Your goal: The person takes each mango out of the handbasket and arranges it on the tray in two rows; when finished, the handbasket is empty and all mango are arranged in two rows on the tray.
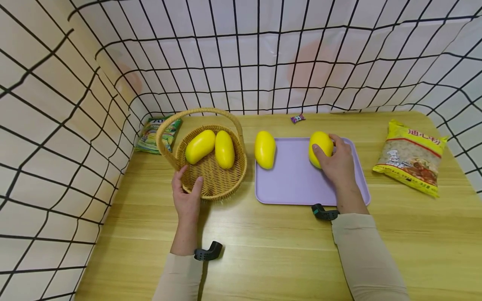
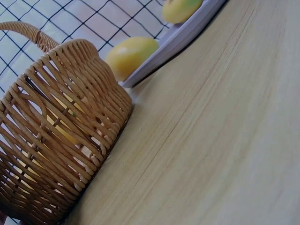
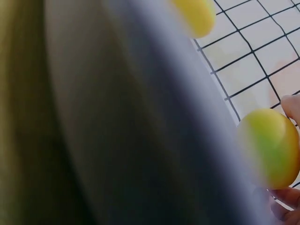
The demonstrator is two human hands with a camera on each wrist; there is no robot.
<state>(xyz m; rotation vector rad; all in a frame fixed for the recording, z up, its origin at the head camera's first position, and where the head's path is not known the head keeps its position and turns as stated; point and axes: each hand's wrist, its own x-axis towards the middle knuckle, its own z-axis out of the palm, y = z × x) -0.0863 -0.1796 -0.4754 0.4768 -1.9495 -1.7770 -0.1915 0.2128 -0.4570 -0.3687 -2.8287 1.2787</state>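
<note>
Mango [image 1: 318, 138] in the pinching fingers of the right hand [image 1: 339, 159] could slip if its smooth skin turns, while the left hand [image 1: 187, 202] pinches the wicker basket [image 1: 218, 182].

Staged recording booth, lab-like; whole building cannot be told. Wood-grain bench [image 1: 263, 259] fills the ground from 7 round to 5 o'clock. White sheeting with a black grid [image 1: 246, 54] encloses it, 9 through 12 to 3 o'clock, the same grid behind both wrist views. Strongest sign: small black devices [image 1: 209, 252] strapped at both wrists. Goods home-like, spaced out: basket [image 1: 218, 182] with yellow mangoes [image 1: 224, 149] at 9 o'clock, lilac tray [image 1: 290, 188] toward 4, printed food bag [image 1: 412, 159] at 3, green packet [image 1: 148, 133] between 9 and 10.
</note>
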